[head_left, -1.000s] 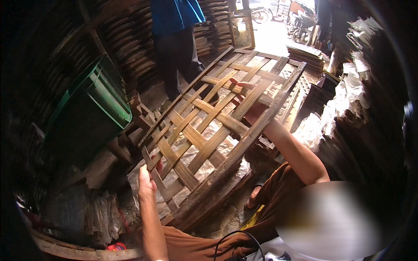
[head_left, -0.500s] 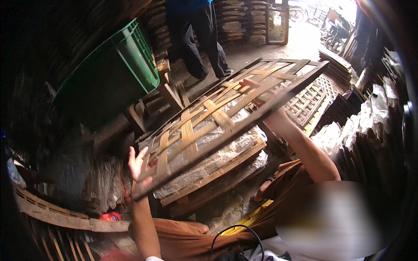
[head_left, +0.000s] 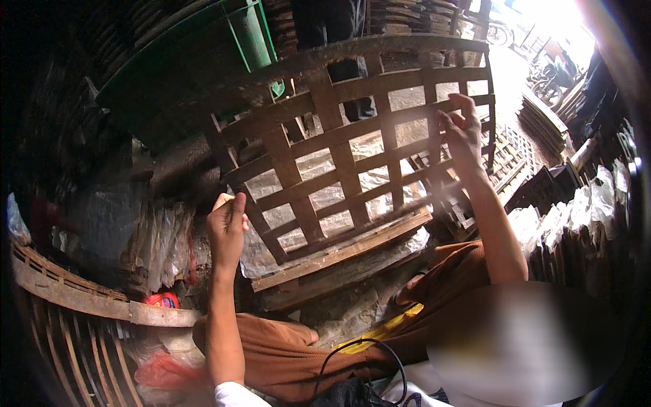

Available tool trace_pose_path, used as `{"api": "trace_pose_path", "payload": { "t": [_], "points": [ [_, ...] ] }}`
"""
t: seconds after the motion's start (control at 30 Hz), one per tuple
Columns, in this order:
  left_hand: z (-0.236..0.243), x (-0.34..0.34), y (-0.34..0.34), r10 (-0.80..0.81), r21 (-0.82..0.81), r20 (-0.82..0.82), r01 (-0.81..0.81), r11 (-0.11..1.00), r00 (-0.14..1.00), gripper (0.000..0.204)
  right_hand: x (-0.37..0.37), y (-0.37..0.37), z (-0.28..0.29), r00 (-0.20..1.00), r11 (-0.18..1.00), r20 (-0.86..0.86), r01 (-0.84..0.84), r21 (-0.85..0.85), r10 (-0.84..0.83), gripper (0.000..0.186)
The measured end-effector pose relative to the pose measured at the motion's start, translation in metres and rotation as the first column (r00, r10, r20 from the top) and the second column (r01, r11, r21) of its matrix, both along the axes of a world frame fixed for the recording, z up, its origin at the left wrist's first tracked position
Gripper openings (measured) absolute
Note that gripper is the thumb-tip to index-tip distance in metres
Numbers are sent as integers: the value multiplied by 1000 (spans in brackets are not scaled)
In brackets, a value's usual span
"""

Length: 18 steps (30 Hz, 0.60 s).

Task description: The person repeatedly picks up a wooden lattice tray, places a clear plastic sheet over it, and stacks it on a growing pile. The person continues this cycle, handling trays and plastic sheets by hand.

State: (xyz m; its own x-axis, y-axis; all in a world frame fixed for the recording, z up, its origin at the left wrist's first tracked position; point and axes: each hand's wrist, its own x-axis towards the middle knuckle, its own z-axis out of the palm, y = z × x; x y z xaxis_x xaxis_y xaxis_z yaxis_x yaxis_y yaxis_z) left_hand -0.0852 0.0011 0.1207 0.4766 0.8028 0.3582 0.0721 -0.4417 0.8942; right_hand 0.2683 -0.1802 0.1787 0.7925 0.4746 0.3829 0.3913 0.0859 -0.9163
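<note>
While both hands are up on it, the woven bamboo lattice panel (head_left: 352,156) stands tilted up off the ground betw. them, filling the upper middle of the view. Its long axis runs approx. 8 o'clock to 2 o'clock, low end near the left hand (head_left: 227,227), high end past the right hand (head_left: 462,132).

Left hand: curled shut around the panel's lower-left edge strip, at about 8 o'clock from panel centre, thumb up. Right hand: at about 3 o'clock from centre, fingers hooked thru the gaps and gripping a crossing strip near the right edge. Neither hand is slack. The left sits nearer the body and lower; the right is reached out further and higher, arm nearly straight.

Panel looks: flat brown strips, wide ones crossing narrower ones in an open grid w/ square-ish holes, a thicker frame strip curving along the top. Worn, dusty, dry.

Seen thru the holes: crumpled clear plastic sheeting (head_left: 319,203) and a wooden plank (head_left: 339,254) on the ground at 6 o'clock from the panel. A green plastic crate (head_left: 203,61) sits at 11 o'clock, another person's dark trousers (head_left: 332,27) at 12, a second lattice panel (head_left: 512,159) lying at 3.
</note>
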Motion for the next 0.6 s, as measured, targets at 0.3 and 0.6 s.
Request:
{"api": "trace_pose_path", "payload": {
  "t": [0.3,0.6],
  "points": [
    [-63,-26,18,-432,-696,-167,204,688,886,28,37,16,-97,949,746,-314,-236,-623,38,37],
    [-89,-49,55,-45,-512,-373,-165,843,927,46,11,76,-117,916,741,-360,-363,-564,175,27]
  ]
}}
